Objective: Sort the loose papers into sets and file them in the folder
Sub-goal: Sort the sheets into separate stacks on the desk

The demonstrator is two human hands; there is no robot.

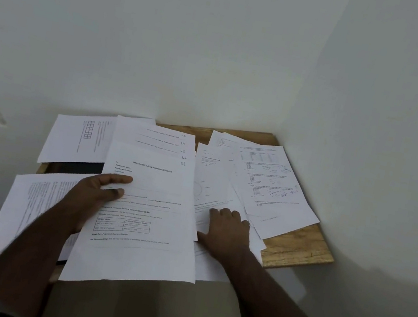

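Mid-sort, by the look of it. Left hand (pixel 100 189) at centre-left of the frame, pinching the left edge of the top letter sheet (pixel 141 219), thumb on top and fingers curled beneath. Long axis of that sheet running from lower centre up toward the fanned stack marked S1 to S5 (pixel 166 142) just above. Right hand (pixel 227 230) right of centre, fingers bent and pressing on the scattered handwritten sheets (pixel 267 185), nearer to those. No folder identifiable anywhere on the wooden table (pixel 298 246).
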